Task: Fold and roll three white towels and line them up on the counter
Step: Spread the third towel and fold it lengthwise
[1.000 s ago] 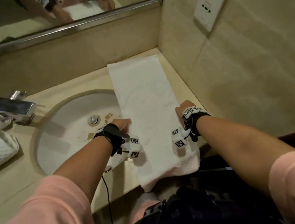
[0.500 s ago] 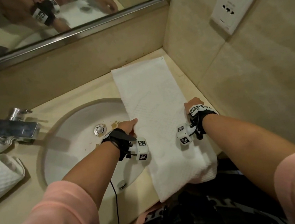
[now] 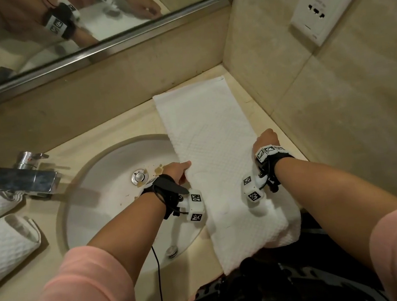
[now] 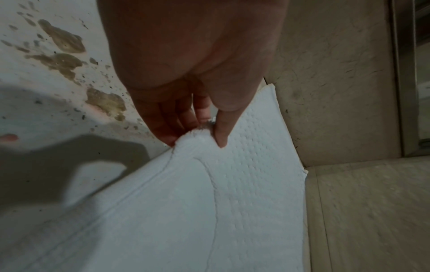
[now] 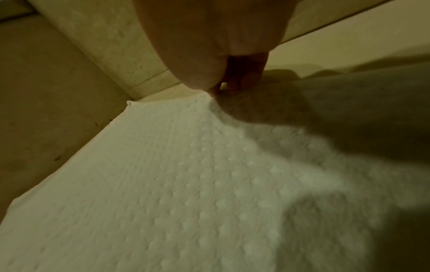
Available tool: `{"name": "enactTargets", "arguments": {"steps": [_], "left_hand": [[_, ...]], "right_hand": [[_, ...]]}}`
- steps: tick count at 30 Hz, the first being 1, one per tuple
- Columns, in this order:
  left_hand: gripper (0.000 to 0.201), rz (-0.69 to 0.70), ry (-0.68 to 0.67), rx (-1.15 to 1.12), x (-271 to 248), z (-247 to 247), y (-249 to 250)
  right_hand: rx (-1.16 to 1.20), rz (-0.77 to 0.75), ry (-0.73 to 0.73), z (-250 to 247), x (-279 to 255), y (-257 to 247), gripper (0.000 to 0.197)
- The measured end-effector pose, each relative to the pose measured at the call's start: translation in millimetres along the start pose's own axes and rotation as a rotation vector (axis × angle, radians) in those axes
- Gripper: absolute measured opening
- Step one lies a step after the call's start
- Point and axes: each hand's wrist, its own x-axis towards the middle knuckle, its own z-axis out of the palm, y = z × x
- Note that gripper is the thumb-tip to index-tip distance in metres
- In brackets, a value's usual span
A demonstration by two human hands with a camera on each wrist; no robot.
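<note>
A long white towel (image 3: 213, 148) folded into a strip lies on the counter from the back corner to the front edge, where its near end hangs over. My left hand (image 3: 179, 174) pinches the towel's left edge (image 4: 200, 136) between thumb and fingers, over the sink side. My right hand (image 3: 266, 138) grips the towel's right edge (image 5: 209, 99) beside the wall; its fingers are curled and mostly hidden. Two rolled white towels (image 3: 1, 247) lie side by side at the far left of the counter.
A round white sink (image 3: 99, 207) with brown stains near its drain sits left of the towel. A chrome faucet (image 3: 25, 180) stands at its left. A mirror (image 3: 77, 27) runs along the back wall, a socket plate (image 3: 319, 5) on the right wall.
Both hands have slid along the towel's edges away from me, toward the back wall. The head view has shifted slightly down and right.
</note>
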Motion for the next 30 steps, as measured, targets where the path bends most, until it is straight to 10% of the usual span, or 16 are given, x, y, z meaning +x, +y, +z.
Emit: {"name": "enactTargets", "arguments": {"steps": [10,30], "left_hand": [[0.018,-0.044,0.008,-0.025,1.3,0.4,3.0],[0.037,0.018,0.177,0.195,-85.0,43.8,-32.1]], "right_hand": [[-0.411,-0.579,0.046,9.4,-7.8,-3.2,0.072],[-0.317,-0.452,-0.012,-4.6,-76.6,106.7,0.042]]}}
